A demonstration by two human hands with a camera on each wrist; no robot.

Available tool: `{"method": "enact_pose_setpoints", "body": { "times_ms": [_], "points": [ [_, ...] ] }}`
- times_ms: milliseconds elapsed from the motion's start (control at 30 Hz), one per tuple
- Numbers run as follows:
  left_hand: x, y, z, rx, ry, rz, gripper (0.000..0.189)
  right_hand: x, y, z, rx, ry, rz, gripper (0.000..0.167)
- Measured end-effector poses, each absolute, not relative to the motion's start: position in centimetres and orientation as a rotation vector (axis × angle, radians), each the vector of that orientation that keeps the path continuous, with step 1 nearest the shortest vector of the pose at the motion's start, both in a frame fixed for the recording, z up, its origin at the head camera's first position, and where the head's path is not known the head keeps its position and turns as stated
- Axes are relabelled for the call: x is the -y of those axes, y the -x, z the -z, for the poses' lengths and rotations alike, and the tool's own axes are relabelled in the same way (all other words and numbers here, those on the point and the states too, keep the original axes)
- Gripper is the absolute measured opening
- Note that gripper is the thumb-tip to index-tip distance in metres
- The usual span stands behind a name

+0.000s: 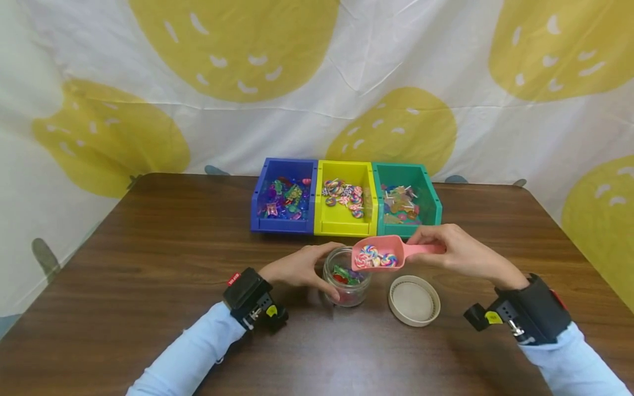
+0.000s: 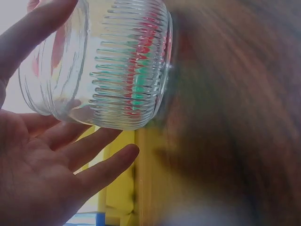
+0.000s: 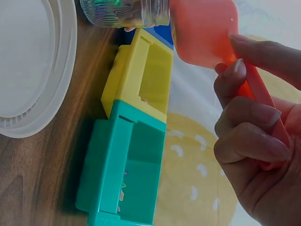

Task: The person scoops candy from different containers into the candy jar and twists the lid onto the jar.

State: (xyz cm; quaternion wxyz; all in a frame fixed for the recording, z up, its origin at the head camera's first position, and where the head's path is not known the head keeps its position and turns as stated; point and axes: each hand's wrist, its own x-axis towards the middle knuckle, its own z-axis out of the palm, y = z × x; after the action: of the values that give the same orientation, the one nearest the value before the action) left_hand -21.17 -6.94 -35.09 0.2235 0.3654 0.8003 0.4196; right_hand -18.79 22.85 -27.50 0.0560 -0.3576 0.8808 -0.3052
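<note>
Now gripping the scoop (image 1: 412, 251) in right fingers (image 3: 251, 143) at the open jar (image 1: 354, 297), cupping that with left fingers (image 2: 107, 167); with candy (image 1: 346, 275) already inside, swirls (image 1: 369, 256) on the scoop not yet tipped in, lid (image 1: 414, 301) off.

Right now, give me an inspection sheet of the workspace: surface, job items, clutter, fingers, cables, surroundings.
Surface: dark wood-look table.
Job items: open glass jar, upright, coloured pieces inside; pink scoop at its mouth, bearing swirl candies; pale lid off, on the table; blue bin, yellow bin and green bin, side by side, each stocked.
Clutter: nothing seen.
Left fingers: with the thumb, hold the jar.
Right fingers: grip the scoop's handle.
Cables: nothing seen.
Surroundings: white cloth with yellow print behind the table; a black device on each wrist.
</note>
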Motion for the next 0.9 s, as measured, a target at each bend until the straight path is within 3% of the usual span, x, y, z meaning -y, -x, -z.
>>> {"method": "enact_pose_setpoints", "body": {
  "times_ms": [900],
  "points": [
    [6.9,21.2,34.9,-2.241,-1.035,-1.109,0.081,-21.3,17.2,24.3,-2.906,1.114,0.563,0.024]
  ]
}}
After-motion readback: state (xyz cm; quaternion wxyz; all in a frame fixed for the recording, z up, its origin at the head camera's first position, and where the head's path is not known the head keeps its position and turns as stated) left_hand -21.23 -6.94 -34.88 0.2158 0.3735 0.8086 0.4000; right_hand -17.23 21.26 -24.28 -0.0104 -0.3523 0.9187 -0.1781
